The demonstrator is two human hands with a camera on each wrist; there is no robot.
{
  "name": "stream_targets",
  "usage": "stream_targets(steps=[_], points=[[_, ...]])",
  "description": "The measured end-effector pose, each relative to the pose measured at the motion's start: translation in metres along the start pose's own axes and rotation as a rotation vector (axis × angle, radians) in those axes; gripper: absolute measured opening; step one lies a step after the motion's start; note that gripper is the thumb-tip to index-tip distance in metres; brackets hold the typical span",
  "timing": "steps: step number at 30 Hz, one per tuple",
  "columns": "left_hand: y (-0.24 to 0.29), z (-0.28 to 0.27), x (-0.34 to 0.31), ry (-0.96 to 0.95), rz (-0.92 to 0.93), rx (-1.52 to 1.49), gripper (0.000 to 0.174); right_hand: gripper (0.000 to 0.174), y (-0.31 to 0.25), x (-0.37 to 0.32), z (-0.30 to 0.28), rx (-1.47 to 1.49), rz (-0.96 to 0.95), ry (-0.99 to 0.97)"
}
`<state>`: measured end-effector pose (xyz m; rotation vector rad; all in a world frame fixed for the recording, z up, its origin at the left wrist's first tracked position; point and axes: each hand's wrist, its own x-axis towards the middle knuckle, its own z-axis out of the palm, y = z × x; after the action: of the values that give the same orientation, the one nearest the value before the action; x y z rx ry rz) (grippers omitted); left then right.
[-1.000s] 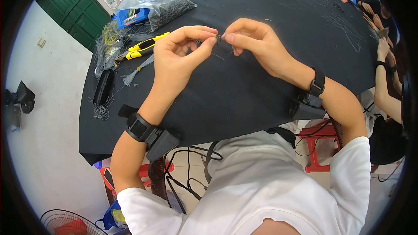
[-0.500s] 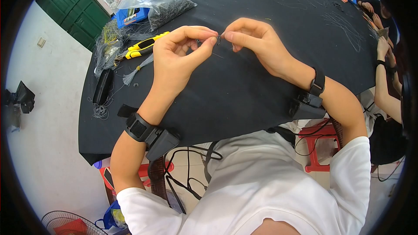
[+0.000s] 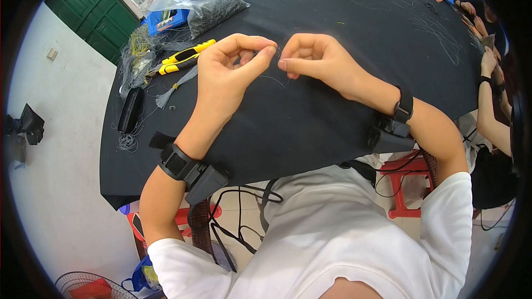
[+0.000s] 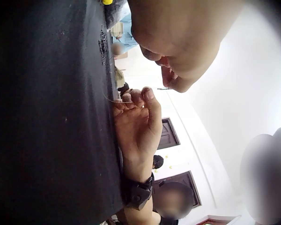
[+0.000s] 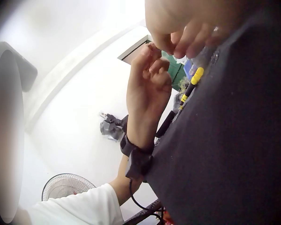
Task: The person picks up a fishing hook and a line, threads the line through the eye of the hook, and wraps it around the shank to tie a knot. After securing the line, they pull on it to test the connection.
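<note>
In the head view my left hand is raised over the dark tablecloth, its thumb and index finger pinching a small dark piece. Its tip juts just past those fingertips in the left wrist view, a thin dark sliver; the fingers hide the rest. My right hand is a short gap to the right, thumb against curled index finger. A fine pale line runs out from its pinched fingertips and curves over the cloth. That line shows below the two hands in the head view.
Yellow-black pliers lie left of my left hand, beside a tied bundle of grey strands. Behind are a clear bag of dark small pieces and a blue box. A black case is near the table's left edge. Another person's arm is at right.
The right hand has moved slightly down, away from the left fingertips, opening a gap where both had met at the small piece. The left hand has barely shifted.
</note>
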<state>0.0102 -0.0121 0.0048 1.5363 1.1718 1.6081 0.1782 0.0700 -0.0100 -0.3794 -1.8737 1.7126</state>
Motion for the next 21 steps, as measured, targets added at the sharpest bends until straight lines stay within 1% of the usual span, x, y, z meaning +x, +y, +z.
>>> stream_targets(steps=[2, 5, 8, 11, 14, 21], points=[[-0.002, -0.001, 0.001, 0.008, -0.012, 0.015, 0.012, 0.012, -0.002, -0.001, 0.002, -0.003, -0.002, -0.047], [-0.005, -0.003, 0.002, 0.014, -0.028, 0.02, 0.012, 0.012, -0.005, -0.003, 0.004, -0.041, -0.058, -0.077], [-0.006, -0.003, 0.002, 0.024, -0.039, -0.001, 0.012, 0.01, -0.001, -0.001, -0.002, -0.126, -0.176, -0.043], [-0.005, -0.002, 0.002, 0.028, -0.029, -0.005, 0.012, 0.008, -0.001, -0.001, -0.001, -0.093, -0.234, 0.018], [-0.003, -0.003, 0.002, 0.022, -0.036, 0.016, 0.012, 0.006, -0.004, -0.003, 0.0, -0.099, -0.196, 0.014], [-0.003, -0.003, 0.002, 0.019, -0.011, 0.039, 0.013, 0.007, -0.013, -0.007, 0.003, -0.365, -0.347, 0.124]])
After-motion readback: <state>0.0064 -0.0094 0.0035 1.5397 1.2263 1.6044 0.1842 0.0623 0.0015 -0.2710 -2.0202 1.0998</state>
